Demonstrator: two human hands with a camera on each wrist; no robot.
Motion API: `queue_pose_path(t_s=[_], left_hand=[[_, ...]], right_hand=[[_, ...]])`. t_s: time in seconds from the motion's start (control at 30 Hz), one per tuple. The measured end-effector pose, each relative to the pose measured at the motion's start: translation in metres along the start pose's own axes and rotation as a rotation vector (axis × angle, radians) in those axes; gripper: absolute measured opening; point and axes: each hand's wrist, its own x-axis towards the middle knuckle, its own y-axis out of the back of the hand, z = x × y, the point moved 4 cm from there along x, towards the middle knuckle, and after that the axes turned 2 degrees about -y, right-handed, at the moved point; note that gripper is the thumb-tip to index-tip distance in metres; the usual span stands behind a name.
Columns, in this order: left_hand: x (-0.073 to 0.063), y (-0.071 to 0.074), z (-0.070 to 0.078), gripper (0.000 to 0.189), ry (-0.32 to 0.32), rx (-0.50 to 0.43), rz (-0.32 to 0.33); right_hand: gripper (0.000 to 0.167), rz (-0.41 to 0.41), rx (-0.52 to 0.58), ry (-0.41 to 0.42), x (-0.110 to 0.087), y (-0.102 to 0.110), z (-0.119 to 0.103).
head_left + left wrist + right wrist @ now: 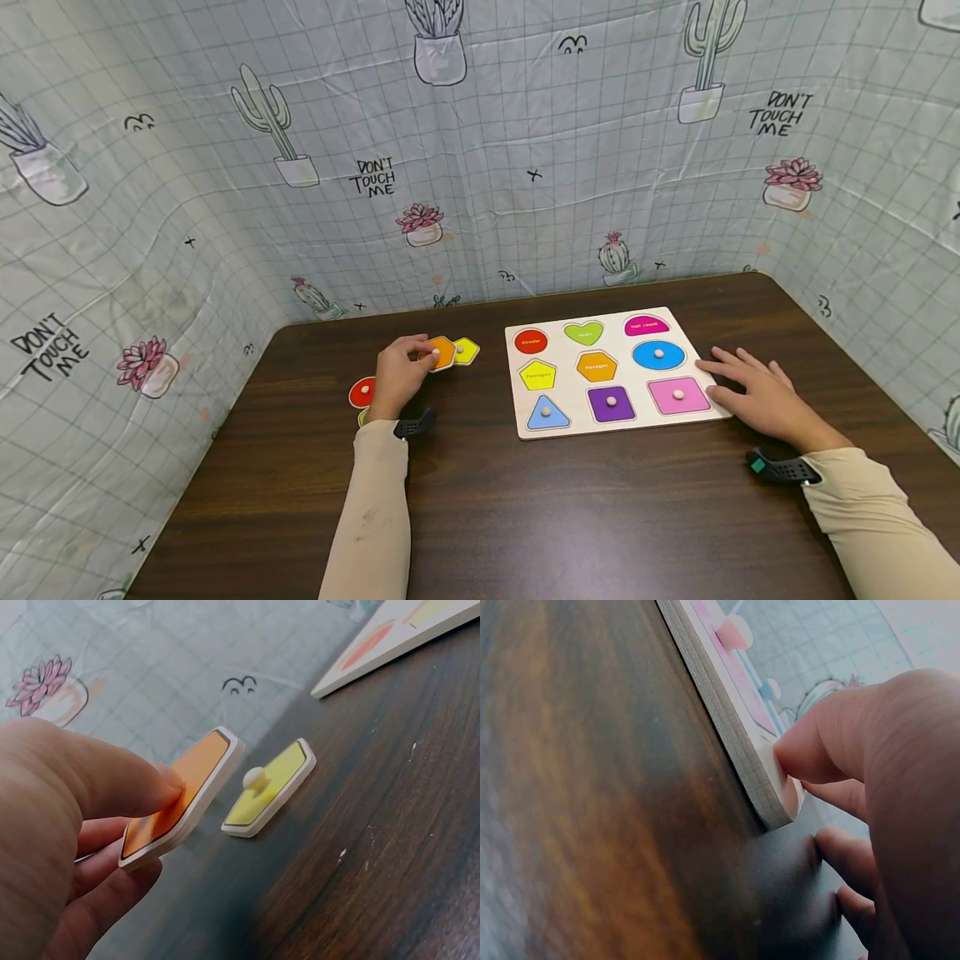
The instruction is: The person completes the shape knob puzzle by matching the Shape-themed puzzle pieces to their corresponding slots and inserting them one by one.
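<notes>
My left hand (399,375) pinches an orange hexagon puzzle piece (184,799) between thumb and fingers, tilted in the left wrist view. Just beyond it lies a yellow pentagon piece (283,778) with a round knob. The white shape puzzle board (579,408) lies to the right on the table. Blue oval, light blue triangle, purple square and pink rectangle pieces with knobs sit in it; the circle, heart, half round, pentagon and hexagon places show printed names. My right hand (765,400) rests at the board's right edge, its thumb (817,746) on the near corner and fingers spread.
A red round piece (362,392) lies beside my left wrist, with a green piece (363,417) mostly hidden under the arm. The dark wooden table (525,517) ends at a patterned cloth (487,167) hanging behind and at the sides.
</notes>
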Motion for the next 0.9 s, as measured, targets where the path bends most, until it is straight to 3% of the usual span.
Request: queue_pose_path(t_s=[0.5, 0.9], left_hand=[[0.001, -0.009, 0.008, 0.022, -0.016, -0.053, -0.007], [-0.001, -0.013, 0.010, 0.022, 0.038, -0.107, 0.019]], right_hand=[[0.050, -0.002, 0.007, -0.004, 0.000, 0.001, -0.003], [0.049, 0.000, 0.000, -0.006, 0.000, 0.001, -0.003]])
